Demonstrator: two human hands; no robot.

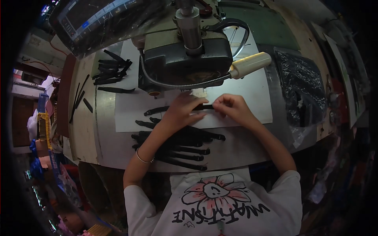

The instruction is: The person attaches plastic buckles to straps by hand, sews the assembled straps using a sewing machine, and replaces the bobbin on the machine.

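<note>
A short black fabric strip (207, 106) stretches between my hands over a white sheet, below the head of a machine. My right hand (233, 108) pinches its right end between thumb and fingertips. At the strip's left part, my left hand (182, 111) has its thumb and fingers curved around it, and the strip's left end is hidden behind that hand. A pile of similar black strips (181, 151) lies under my left forearm, close to the table's front edge. Another black strip (156, 110) pokes out to the left of my left hand.
The machine head (185, 59) overhangs my hands, with a lit lamp (252, 65) on its right. More black strips (112, 69) are heaped on the left. A clear plastic bag of dark material (301, 86) lies at right. A screen (98, 21) hangs upper left.
</note>
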